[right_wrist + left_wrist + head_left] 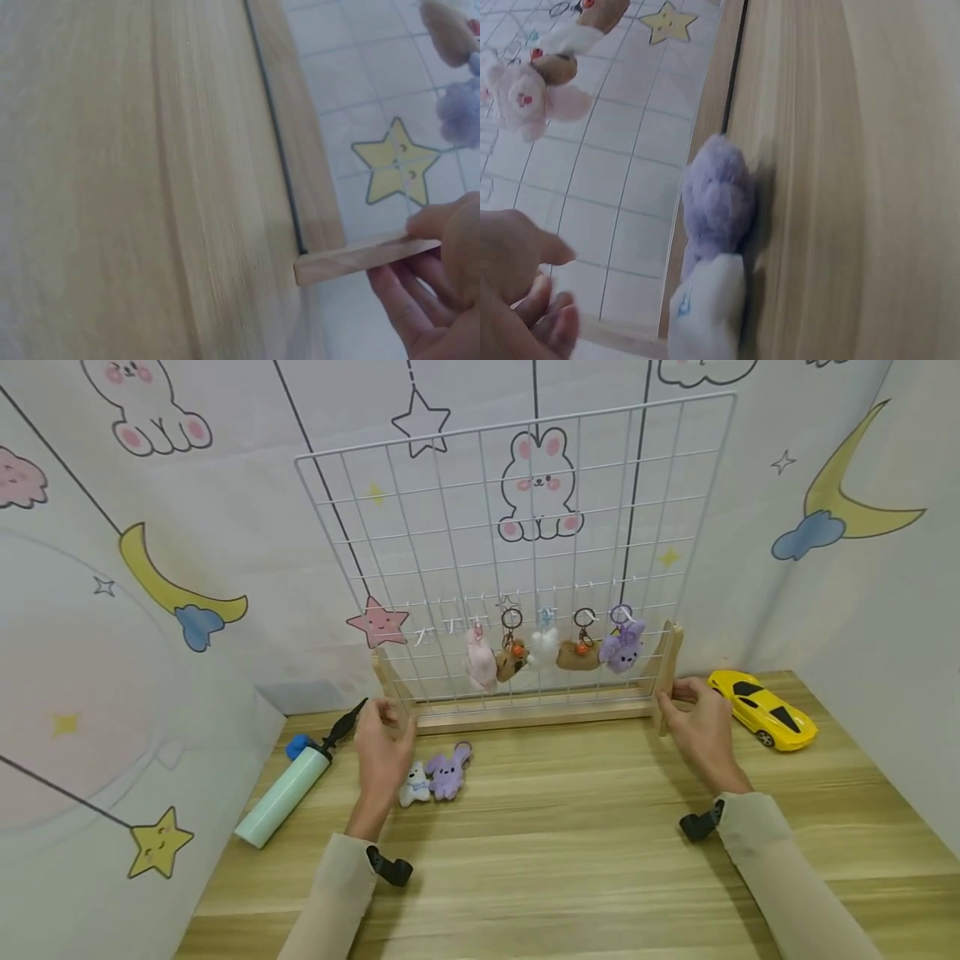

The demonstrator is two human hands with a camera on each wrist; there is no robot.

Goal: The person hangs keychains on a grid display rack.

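Observation:
A white wire grid rack (pixel 480 556) stands upright in a wooden stand. My right hand (pixel 701 722) pinches the stand's right wooden post (pixel 360 256), thumb on one side and fingers on the other. My left hand (pixel 382 747) is beside the left wooden post (pixel 392 677), thumb and fingers apart. Plush keychains hang from the grid in a row: pink (pixel 481 660), brown (pixel 513 662), white (pixel 543 647), another brown one (pixel 578 655) and purple (pixel 622 647). On the table by my left hand lie a white plush keychain (pixel 415 785) and a purple plush keychain (pixel 447 773).
A pale green hand pump (pixel 288 793) with a black nozzle lies at the left, a blue object (pixel 297 746) behind it. A yellow toy car (pixel 761 710) sits right of the stand. Bare white hooks (pixel 423 635) hang left on the grid. Cartoon-printed walls close in the wooden table (pixel 555 860).

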